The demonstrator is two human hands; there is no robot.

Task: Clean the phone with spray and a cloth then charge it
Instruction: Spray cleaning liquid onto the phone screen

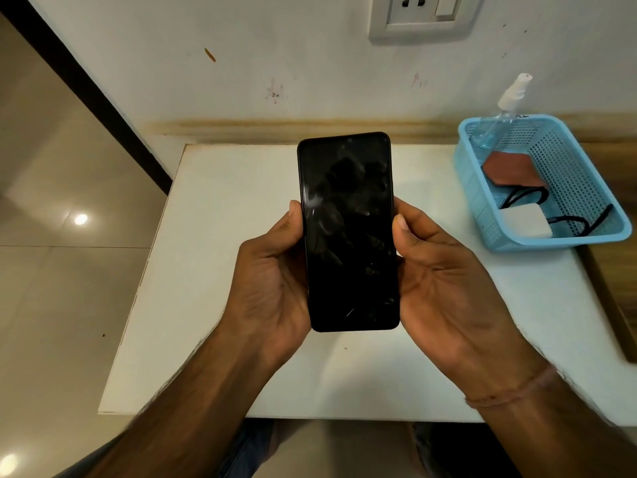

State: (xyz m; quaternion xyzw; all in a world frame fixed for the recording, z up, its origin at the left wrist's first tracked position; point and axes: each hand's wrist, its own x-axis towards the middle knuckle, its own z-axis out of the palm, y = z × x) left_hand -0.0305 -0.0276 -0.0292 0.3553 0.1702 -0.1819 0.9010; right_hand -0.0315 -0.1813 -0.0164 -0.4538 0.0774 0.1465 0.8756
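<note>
— Where is the smartphone [348, 232]?
— Held above the white table [213, 236], screen up, dark and smudged.
— And the hands?
— The left hand [272, 281] grips its left edge and the right hand [444, 281] grips its right edge, each thumb lying along its side.
— What else is there?
— At the table's far right, a blue basket [558, 241] holds a spray bottle [510, 98] leaning in its far corner, a folded reddish-brown cloth [513, 169], and a white charger [525, 220] with a black cable [524, 196]. A wall socket [413, 12] sits on the far wall.

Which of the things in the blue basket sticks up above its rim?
The spray bottle, leaning at the far corner; the cloth and charger lie low inside.
</note>
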